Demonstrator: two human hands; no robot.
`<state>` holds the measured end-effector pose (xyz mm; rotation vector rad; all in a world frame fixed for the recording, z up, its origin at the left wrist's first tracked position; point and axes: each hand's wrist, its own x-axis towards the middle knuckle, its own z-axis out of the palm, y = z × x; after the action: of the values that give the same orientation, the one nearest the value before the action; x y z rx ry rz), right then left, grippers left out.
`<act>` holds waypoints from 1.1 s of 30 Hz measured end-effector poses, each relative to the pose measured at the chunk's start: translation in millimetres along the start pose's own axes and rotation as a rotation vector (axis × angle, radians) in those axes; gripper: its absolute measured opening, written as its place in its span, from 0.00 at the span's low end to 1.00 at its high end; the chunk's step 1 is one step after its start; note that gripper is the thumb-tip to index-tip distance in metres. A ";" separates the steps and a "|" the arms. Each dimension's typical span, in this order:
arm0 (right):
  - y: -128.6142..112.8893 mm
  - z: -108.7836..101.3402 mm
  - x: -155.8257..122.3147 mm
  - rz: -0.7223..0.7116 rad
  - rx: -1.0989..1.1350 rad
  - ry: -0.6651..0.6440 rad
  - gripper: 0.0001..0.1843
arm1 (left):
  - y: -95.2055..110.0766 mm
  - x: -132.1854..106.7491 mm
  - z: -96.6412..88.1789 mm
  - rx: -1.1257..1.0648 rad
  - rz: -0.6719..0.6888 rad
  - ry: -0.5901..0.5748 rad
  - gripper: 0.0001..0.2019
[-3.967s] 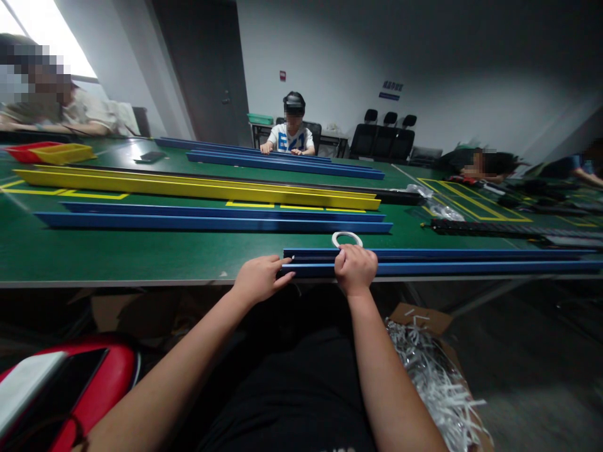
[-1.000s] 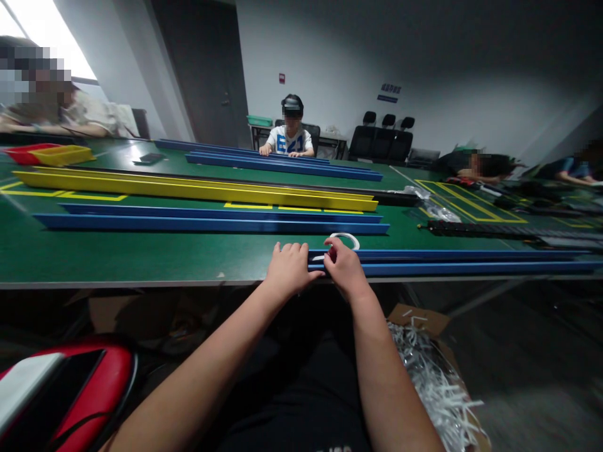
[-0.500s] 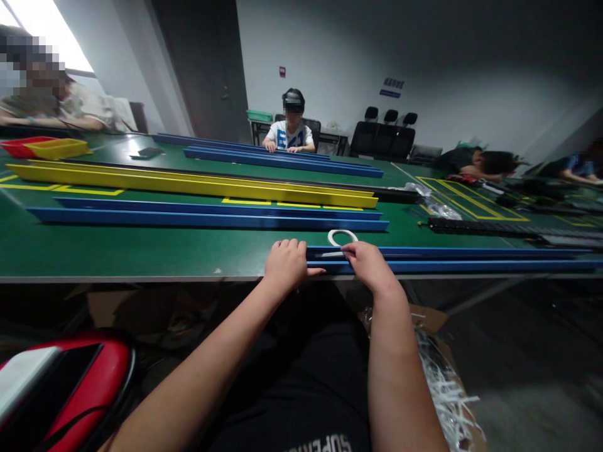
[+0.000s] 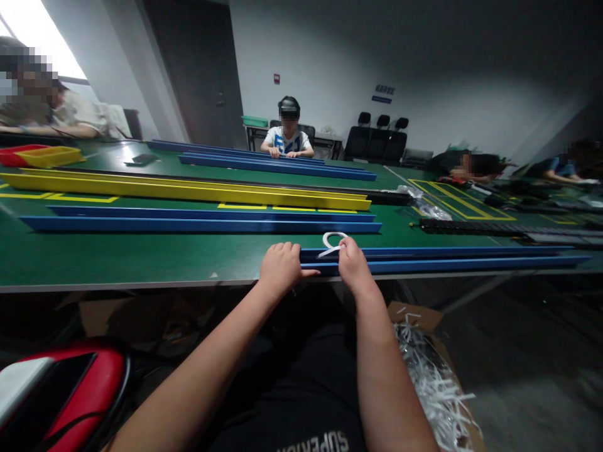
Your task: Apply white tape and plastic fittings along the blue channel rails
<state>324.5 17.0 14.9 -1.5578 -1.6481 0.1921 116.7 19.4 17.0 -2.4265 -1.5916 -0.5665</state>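
A long blue channel (image 4: 447,258) lies along the near edge of the green table (image 4: 117,257). My left hand (image 4: 280,269) rests curled over the channel's left end, thumb stretched along it. My right hand (image 4: 353,267) pinches a white strip (image 4: 328,252) just above the channel, a little right of the left hand. A white tape roll (image 4: 332,237) sits right behind the channel, beyond my right fingers.
More blue channels (image 4: 198,221) and a yellow one (image 4: 188,188) lie further back. A cardboard box of white strip scraps (image 4: 433,376) stands on the floor at my right. A person (image 4: 287,135) sits across the table; other people sit left and right. A red case (image 4: 56,389) is lower left.
Four seconds ago my left hand was left of the channel's end; it now covers that end. Over the last second my right hand has pulled a white strip up off the channel.
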 end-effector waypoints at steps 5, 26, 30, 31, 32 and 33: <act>-1.5 -5.5 -1.0 -0.004 0.189 0.051 0.13 | -5.2 -3.4 -2.8 -0.012 -0.002 -0.005 0.35; -12.2 13.8 3.0 -0.142 0.240 -0.256 0.21 | -72.8 -24.7 -17.7 0.045 -0.057 -0.091 0.34; -13.6 11.1 4.1 -0.159 0.208 -0.414 0.24 | -65.0 -13.9 -19.9 -0.020 -0.040 -0.143 0.32; -14.0 10.4 4.3 -0.154 0.218 -0.422 0.23 | -61.4 -9.3 -20.9 -0.070 -0.003 -0.152 0.30; -14.2 9.6 4.6 -0.151 0.240 -0.426 0.24 | -57.3 -4.1 -21.8 -0.132 0.052 -0.157 0.27; -14.1 9.0 5.0 -0.148 0.273 -0.432 0.24 | -52.8 1.3 -22.4 -0.198 0.116 -0.162 0.24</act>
<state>308.6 22.1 20.2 -1.2370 -1.9627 0.6840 64.3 34.1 35.1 -2.7542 -1.5038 -0.5432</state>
